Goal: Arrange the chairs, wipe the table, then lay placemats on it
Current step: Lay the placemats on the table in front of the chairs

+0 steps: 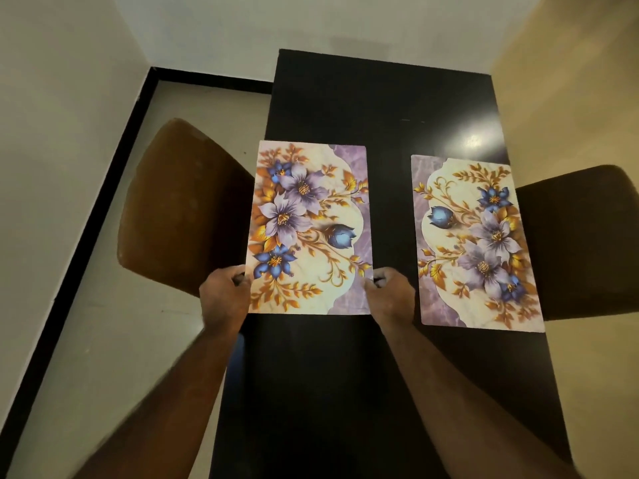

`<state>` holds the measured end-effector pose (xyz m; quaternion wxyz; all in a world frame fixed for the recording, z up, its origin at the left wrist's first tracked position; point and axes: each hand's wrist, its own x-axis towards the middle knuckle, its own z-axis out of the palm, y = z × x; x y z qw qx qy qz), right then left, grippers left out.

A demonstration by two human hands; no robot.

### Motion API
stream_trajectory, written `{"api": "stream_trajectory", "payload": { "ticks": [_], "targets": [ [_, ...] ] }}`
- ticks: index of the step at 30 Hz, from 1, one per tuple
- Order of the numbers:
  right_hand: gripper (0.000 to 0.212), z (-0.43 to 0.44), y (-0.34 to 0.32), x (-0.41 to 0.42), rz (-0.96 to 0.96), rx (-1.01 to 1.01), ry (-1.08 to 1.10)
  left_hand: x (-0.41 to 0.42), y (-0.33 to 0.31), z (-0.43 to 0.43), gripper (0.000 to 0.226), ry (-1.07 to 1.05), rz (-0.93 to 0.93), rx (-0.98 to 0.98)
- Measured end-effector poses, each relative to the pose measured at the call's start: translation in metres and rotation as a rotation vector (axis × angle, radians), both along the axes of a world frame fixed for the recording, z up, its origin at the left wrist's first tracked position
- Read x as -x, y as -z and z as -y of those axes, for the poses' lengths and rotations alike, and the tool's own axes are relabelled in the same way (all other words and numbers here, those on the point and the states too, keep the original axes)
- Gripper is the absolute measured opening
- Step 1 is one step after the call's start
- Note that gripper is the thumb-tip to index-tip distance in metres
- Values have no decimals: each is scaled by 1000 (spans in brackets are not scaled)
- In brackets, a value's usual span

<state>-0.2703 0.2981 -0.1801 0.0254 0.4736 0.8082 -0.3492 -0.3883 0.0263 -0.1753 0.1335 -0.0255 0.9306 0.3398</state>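
Gripping left placemat point(309, 226) at black table point(380, 98) nr chair point(186, 202).

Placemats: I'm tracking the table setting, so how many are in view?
2. The left placemat is at the table's left side, held at its near corners by the left hand and right hand. The right placemat lies at its right side, untouched. None appears hidden.

Left hand point(224, 296), right hand point(391, 292), bare forearms point(179, 392)

Left forearm point(166, 392) and right forearm point(460, 385) reaching forward, left hand point(224, 295) and right hand point(390, 292) level, curled fingers point(238, 272) pinching placemat point(311, 229) sides
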Motion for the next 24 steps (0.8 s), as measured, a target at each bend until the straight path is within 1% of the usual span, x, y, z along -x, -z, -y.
{"api": "stream_trajectory", "payload": {
  "ticks": [3,5,11,17,24],
  "targets": [
    [30,2,2,0,49,-60,-9,-1,8,3,19,5,-26,47],
    [31,4,1,-3,61,-58,11,-2,12,4,20,3,-35,84],
    [33,13,0,-13,36,-88,36,-3,23,7,22,-13,-49,109],
    [35,13,0,-18,13,-141,0,1,24,2,24,23,-85,148],
    [35,6,6,-12,-1,-186,-35,5,16,-7,26,-5,-79,152]
  ]
}}
